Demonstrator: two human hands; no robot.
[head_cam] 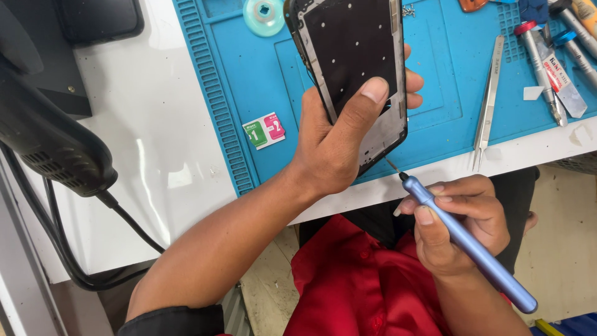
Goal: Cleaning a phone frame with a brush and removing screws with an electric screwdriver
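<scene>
Standing next to this bench, what I see is a person's left hand wrapped around a stripped phone frame — thumb pressed flat on the dark inner face, fingertips curling round the far edge. The frame is tilted up off the blue silicone repair mat, lower corner pointing toward the person, with little holes dotted over the black plate and bare metal along the rim.

The right hand is closed in a pen grip on a slim blue precision screwdriver. Its thin bit sits right at the bottom corner of the frame, touching or just about — can't quite tell which.

On the mat, a pair of steel tweezers lies just right of the frame, tips hanging over the mat's front edge. Further right there's a cluster of other screwdrivers with red and blue caps. A small twin wipe sachet, green and pink, lies left of the held frame, and a teal round suction cup sits at the top edge of the view.

The white bench shows left of the mat, with a black device and its cable hanging over that side. Red cloth covers the person's lap below.
</scene>
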